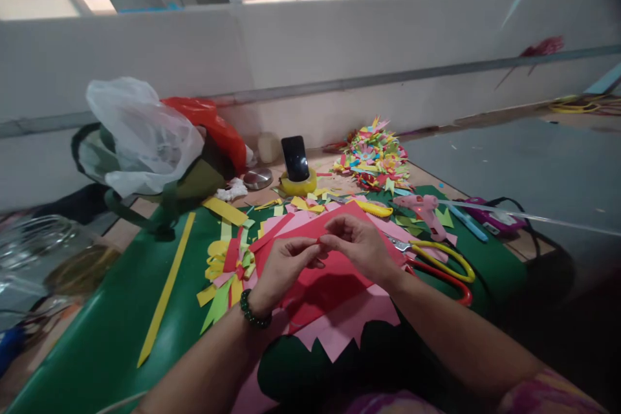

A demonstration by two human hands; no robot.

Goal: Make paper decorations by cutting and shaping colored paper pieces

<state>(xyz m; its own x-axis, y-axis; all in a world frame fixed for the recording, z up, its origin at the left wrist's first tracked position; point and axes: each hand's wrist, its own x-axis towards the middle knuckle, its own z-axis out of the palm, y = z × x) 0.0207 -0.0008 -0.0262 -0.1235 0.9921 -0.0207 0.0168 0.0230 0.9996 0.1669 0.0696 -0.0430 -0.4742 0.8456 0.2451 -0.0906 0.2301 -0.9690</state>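
Note:
My left hand [286, 265], with a dark bead bracelet at the wrist, and my right hand [361, 246] meet fingertip to fingertip. Both are closed in a pinch on a small red paper piece [319, 240], mostly hidden by the fingers. Under them lies a sheet of red paper [334, 288], on top of pink paper [334, 333] with a zigzag-cut edge. Left of my left hand is a bunch of yellow, green, pink and red paper strips [235, 268]. Scissors [441, 259] with yellow and red handles rest beside my right wrist.
A pink glue gun [422, 210] lies at the right, near a yellow-handled cutter [373, 208]. A phone [295, 158] leans in a yellow tape roll [298, 185]. Behind are a colourful paper pile [373, 158] and a bag [145, 142]. A yellow strip [167, 288] crosses the green mat [107, 310].

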